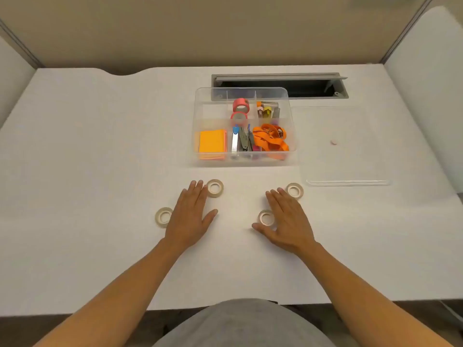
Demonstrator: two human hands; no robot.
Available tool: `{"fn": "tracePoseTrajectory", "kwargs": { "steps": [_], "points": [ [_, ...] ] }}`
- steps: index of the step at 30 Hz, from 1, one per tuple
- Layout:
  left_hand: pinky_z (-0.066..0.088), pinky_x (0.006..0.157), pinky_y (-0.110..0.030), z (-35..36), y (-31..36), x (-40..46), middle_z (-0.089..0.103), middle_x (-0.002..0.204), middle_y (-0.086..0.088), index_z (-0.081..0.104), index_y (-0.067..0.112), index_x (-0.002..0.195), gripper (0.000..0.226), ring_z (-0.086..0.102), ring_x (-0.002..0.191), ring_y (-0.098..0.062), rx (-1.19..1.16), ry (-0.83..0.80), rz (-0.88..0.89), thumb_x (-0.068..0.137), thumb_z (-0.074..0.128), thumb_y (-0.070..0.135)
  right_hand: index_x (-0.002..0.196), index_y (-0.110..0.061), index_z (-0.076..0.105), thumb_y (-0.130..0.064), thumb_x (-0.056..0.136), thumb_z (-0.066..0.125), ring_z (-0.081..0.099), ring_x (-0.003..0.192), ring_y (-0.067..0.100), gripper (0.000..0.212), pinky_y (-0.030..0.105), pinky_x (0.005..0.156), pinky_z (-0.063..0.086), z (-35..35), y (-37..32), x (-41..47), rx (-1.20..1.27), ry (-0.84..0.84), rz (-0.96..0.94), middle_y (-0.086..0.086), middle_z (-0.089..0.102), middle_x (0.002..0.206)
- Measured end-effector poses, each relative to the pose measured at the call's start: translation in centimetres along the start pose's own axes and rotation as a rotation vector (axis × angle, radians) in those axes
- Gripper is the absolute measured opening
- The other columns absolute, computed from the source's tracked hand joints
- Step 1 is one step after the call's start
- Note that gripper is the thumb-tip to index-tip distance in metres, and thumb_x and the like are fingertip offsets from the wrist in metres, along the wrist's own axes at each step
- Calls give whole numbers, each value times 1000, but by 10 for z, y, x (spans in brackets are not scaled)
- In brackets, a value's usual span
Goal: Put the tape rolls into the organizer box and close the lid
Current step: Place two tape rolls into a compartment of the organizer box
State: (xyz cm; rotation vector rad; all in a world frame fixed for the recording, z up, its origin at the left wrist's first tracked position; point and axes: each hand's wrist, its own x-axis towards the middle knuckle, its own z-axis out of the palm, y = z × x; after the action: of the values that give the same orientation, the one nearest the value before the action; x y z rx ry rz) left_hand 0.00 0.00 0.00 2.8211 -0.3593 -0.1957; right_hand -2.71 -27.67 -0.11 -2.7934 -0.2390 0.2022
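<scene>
Both hands lie flat, fingers spread, gripping nothing: left hand (189, 216) and right hand (288, 219) among four tape rolls, one (215, 188) at the left fingertips, ready for the open organizer box (244, 159) beyond.

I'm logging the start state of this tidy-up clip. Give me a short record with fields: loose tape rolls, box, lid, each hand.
loose tape rolls: four pale rolls flat on the table, at
box: clear, open, already holding two pink tape rolls, orange notes, a stapler, an orange strap
lid: off, flat on the table right of the box
left hand: flat, open, holding nothing
right hand: flat, open, its thumb and forefinger around one roll
</scene>
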Motion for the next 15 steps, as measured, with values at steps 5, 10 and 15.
{"fn": "tracePoseTrajectory", "kwargs": {
  "steps": [5,10,15],
  "points": [
    [12,119,-34,-4,5,22,14,162,-7,18,13,152,71,10,149,-22,-32,-32,-5,95,44,47,128,-11,54,-53,78,62,54,109,28,66,38,90,46,-3,1,4,9,17,-106,5,57,121],
    [27,114,-39,-5,13,40,17,161,-2,19,21,152,71,25,145,-24,-41,-85,-50,93,51,45,118,-15,58,-44,80,63,51,99,21,47,30,75,45,-5,-1,13,70,-23,-77,-1,56,107],
    [35,104,-38,-5,15,50,41,150,-4,36,19,145,55,39,132,-26,-32,-94,-46,94,53,32,120,-17,59,-42,82,65,49,107,16,46,27,78,46,-10,-2,22,180,-11,-51,-3,55,113]
  ]
}}
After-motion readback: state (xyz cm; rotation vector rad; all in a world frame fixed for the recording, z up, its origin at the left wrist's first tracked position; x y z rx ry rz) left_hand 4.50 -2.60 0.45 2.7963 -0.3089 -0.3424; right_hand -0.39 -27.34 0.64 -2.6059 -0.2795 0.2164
